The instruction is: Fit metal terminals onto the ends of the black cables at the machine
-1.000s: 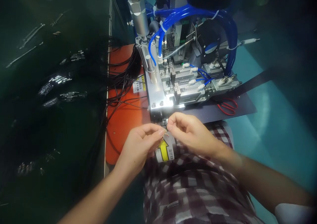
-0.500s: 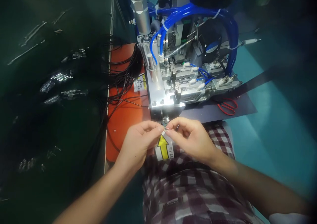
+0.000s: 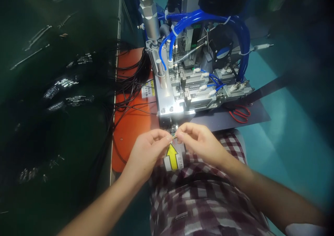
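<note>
Between the fingertips of both hands is a tiny, thin, shiny metal piece (image 3: 174, 136), too small to name. My left hand (image 3: 147, 152) pinches its left end with thumb and forefinger. Opposite, my right hand (image 3: 202, 142) is closed in a pinch at the right end. Just below the fingertips shows a white label with a yellow arrow (image 3: 172, 158). The metal machine (image 3: 169, 98), with its cylinders and slides, stands right beyond the hands.
Black cables (image 3: 133, 79) lie over an orange board (image 3: 130, 126) at the left. Blue air hoses (image 3: 206, 17) arch above the machine. Red-handled scissors or pliers (image 3: 240, 115) rest on the dark plate at the right. Small metal parts (image 3: 66, 82) are scattered on the dark green surface.
The fingertips have shifted slightly, and the metal piece between them now sits at more of a slant. The whole view has moved a little. Both hands keep their pinch.
</note>
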The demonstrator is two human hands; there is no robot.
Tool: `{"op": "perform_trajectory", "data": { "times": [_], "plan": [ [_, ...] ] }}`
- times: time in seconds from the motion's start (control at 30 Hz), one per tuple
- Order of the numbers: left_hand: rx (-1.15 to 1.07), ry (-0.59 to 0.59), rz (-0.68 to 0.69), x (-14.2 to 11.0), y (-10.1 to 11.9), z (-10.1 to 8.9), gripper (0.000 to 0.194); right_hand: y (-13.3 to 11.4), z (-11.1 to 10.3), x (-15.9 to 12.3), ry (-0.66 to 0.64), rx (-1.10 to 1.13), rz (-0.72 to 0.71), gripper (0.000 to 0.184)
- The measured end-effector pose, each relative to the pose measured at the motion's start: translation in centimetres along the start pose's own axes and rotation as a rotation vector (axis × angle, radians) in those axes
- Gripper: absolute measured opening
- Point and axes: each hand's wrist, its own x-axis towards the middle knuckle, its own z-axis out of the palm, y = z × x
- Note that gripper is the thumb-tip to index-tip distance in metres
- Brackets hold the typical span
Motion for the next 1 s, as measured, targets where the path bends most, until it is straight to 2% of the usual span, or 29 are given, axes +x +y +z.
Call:
{"op": "perform_trajectory", "data": {
  "times": [0.1, 0.33, 0.47, 0.63, 0.83, 1.0],
  "plan": [
    [-0.030, -0.018, -0.019, -0.1, 0.4, 0.0, 0.028, -0.3, -0.3, 0.1, 0.000, -0.059, -0.026, 0.021],
    [0.009, -0.025, 0.003, 0.0, 0.3, 0.0, 0.027, -0.6, -0.4, 0.4, -0.052, -0.443, -0.229, 0.021],
    [0.022, -0.061, 0.016, 0.1, 0.2, -0.3, 0.026, -0.6, -0.8, 0.7, -0.103, -0.532, -0.298, 0.019],
    [-0.046, -0.117, -0.019, 0.1, 0.6, -0.3, 0.025, 0.0, -1.2, 1.0, -0.205, -0.387, -0.381, 0.022],
    [0.067, -0.098, -0.019, 0.2, 0.5, -0.5, 0.026, 1.2, -0.2, 0.6, -0.060, -0.127, -0.338, 0.021],
    [0.143, -0.077, 0.071, -0.1, 0.4, -0.1, 0.021, 1.7, 0.0, 0.3, -0.034, -0.041, -0.292, 0.023]
  ]
}}
